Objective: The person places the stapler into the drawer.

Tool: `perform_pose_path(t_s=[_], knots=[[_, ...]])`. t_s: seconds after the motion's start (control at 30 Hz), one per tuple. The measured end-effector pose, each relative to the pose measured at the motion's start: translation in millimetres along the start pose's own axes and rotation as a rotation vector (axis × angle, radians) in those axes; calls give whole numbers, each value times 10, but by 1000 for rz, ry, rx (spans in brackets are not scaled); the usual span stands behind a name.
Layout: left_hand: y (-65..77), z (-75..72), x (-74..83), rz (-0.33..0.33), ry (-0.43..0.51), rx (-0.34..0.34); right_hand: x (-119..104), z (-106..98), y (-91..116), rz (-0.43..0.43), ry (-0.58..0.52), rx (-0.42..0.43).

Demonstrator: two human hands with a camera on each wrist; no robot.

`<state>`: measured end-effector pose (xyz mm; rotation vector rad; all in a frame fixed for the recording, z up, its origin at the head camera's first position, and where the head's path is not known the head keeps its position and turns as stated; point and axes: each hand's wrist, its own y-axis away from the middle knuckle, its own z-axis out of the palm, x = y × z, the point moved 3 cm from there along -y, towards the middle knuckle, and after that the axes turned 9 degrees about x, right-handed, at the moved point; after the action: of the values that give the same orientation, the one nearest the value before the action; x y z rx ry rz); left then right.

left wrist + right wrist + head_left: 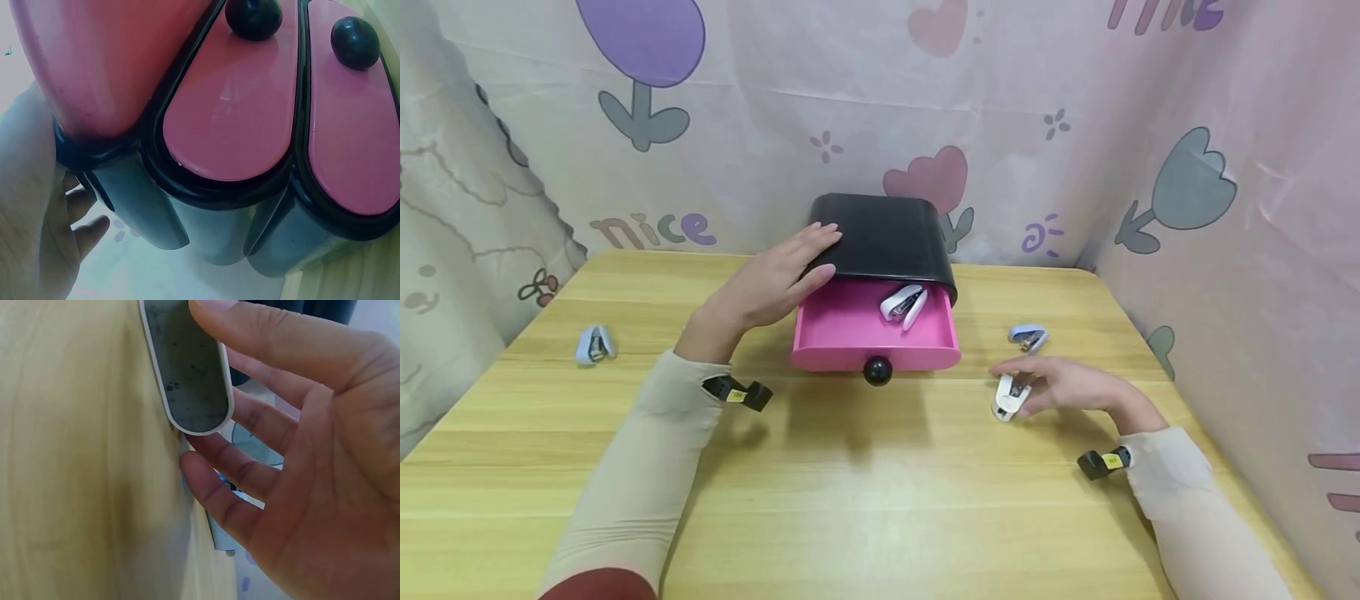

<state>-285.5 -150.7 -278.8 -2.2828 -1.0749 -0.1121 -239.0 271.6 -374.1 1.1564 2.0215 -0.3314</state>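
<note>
A black drawer unit (880, 233) stands at the back of the table, its pink top drawer (838, 329) pulled out by its black knob side. Inside lies a white stapler (912, 304). My left hand (767, 287) rests on the unit's top left edge, fingers extended over the top and thumb near the front rim. Off to the right, my right hand (1067, 385) pinches another white stapler (1006, 402) between thumb and fingers. The right wrist view shows that stapler's grey oval base (190, 375) tipped toward the camera.
Just behind the right hand lies a light blue stapler (1027, 336). Another light blue stapler (595, 344) is at the table's left. Below the pulled-out drawer are two closed pink drawers (234, 112) with black knobs. A patterned curtain (760, 100) hangs behind the wooden table (850, 517).
</note>
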Motion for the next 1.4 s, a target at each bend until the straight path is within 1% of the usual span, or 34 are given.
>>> perform_pose_path(t_s=[0.2, 0.47, 0.63, 0.83, 1.03, 1.27, 1.4], knots=[[4, 21, 5, 10, 1, 0, 12, 56, -8, 2, 21, 8], [5, 34, -8, 15, 1, 13, -10, 70, -25, -61, 48, -2], [13, 31, -9, 8, -2, 11, -24, 63, -37, -70, 65, 7], [8, 28, -2, 16, -1, 17, -67, 47, -31, -82, 75, 14], [-2, 16, -4, 5, 3, 15, -97, -3, -28, -92, 102, 36], [-12, 14, -12, 7, 3, 20, -185, -81, -3, -134, 143, 84], [-1, 18, -11, 7, 3, 16, -239, -115, 23, -126, 157, 122]])
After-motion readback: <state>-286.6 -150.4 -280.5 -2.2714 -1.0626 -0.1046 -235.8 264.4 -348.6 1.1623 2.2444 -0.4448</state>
